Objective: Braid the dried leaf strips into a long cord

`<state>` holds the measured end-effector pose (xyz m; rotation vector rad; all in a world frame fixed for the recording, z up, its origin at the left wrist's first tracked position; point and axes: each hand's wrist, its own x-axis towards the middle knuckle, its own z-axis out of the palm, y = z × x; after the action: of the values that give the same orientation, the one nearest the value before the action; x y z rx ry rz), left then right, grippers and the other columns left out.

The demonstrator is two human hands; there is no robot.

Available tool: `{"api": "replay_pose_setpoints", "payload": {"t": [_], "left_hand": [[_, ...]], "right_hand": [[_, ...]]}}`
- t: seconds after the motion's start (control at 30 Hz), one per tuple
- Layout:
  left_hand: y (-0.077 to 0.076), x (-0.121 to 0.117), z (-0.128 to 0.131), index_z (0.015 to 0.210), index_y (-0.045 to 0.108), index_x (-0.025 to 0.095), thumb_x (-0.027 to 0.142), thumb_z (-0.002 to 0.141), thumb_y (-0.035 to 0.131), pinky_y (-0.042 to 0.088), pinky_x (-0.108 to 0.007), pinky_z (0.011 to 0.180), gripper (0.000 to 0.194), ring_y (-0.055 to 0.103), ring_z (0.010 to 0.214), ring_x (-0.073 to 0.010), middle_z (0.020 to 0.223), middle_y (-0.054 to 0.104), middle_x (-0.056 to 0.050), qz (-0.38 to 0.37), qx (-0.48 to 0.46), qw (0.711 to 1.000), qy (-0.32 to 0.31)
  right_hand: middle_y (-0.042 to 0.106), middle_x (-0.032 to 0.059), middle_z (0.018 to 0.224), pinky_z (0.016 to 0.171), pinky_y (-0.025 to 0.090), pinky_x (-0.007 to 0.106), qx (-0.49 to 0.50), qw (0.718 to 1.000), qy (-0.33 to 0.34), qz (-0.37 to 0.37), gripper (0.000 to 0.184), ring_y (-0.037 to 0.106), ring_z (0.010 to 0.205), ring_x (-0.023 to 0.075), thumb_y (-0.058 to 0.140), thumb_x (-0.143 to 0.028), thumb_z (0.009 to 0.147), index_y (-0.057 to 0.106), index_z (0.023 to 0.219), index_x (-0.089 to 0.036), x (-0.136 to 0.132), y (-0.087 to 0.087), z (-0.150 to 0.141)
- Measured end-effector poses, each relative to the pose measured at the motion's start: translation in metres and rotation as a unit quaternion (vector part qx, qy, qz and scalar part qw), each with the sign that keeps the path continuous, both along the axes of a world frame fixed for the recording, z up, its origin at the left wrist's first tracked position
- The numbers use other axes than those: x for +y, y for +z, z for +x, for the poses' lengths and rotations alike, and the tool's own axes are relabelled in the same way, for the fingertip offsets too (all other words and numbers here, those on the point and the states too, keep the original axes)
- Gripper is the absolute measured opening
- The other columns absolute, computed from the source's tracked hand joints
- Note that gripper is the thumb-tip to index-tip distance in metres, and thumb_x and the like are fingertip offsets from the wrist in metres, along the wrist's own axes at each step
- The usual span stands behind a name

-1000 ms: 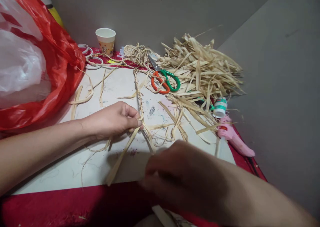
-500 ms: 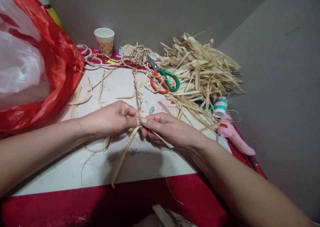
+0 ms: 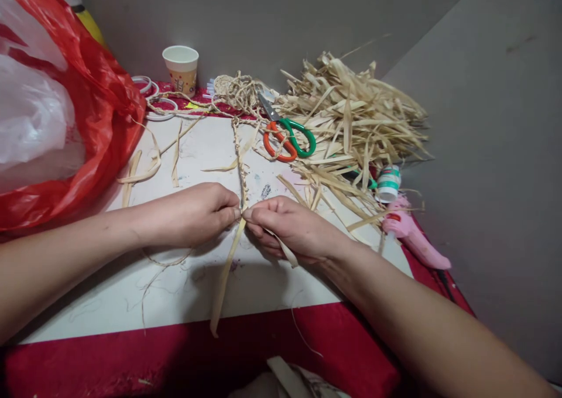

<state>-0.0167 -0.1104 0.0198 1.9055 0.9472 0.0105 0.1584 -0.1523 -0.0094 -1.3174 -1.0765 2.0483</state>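
On my camera, I watch a straw braid [image 3: 240, 167].
Left hand [image 3: 199, 215] pinches its near end, right hand [image 3: 292, 225] a strand [image 3: 286, 251]; the braid stretches from the white board's [image 3: 132, 304] far edge toward the middle.

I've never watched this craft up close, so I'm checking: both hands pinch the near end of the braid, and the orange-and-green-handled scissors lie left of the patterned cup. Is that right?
Not quite: the scissors lie right of the patterned cup, as the head view shows. The rest stands: the left hand and right hand pinch the near end of the braid.
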Motion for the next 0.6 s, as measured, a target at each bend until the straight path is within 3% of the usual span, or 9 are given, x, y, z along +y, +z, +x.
{"api": "replay_pose_setpoints", "payload": {"t": [0.2,0.33,0.43,0.6], "left_hand": [[0.004,-0.015,0.008,0.056,0.052,0.018,0.027,0.081,0.042,0.023,-0.024,0.048,0.028,0.037,0.046,-0.0098,0.048,0.044,0.003,0.109,0.065,0.991,0.045],[0.002,-0.025,0.01,0.061,0.054,0.019,0.025,0.081,0.04,0.022,-0.026,0.049,0.026,0.039,0.047,-0.0113,0.052,0.051,0.0,0.212,0.119,0.97,0.01],[-0.002,-0.033,0.008,0.07,0.058,0.018,0.026,0.082,0.042,0.019,-0.027,0.047,0.022,0.044,0.047,-0.014,0.056,0.056,-0.003,0.308,0.151,0.939,-0.028],[-0.005,-0.047,0.006,0.075,0.06,0.013,0.015,0.083,0.037,0.019,-0.03,0.045,0.024,0.059,0.054,-0.0243,0.064,0.06,-0.012,0.473,0.183,0.856,-0.099]], "right_hand": [[0.048,-0.0034,0.035,0.031,0.028,0.017,-0.018,1.0,-0.004,0.024,0.024,0.039,0.028,0.0071,0.046,-0.021,0.077,0.057,0.057,-0.014,-0.003,0.001,-0.004],[0.052,-0.0014,0.036,0.031,0.026,0.016,0.002,1.0,-0.003,-0.019,0.024,0.04,0.028,0.0066,0.045,-0.019,0.077,0.056,0.057,-0.014,-0.003,0.004,-0.007],[0.053,0.0004,0.036,0.032,0.027,0.017,0.021,1.0,-0.004,-0.012,0.026,0.042,0.031,0.0078,0.046,-0.023,0.078,0.057,0.057,-0.013,-0.003,0.003,-0.006],[0.051,-0.0003,0.038,0.034,0.025,0.019,0.038,0.999,-0.014,0.012,0.033,0.037,0.031,0.0071,0.052,-0.031,0.08,0.052,0.051,-0.015,-0.006,-0.003,-0.006]]}}
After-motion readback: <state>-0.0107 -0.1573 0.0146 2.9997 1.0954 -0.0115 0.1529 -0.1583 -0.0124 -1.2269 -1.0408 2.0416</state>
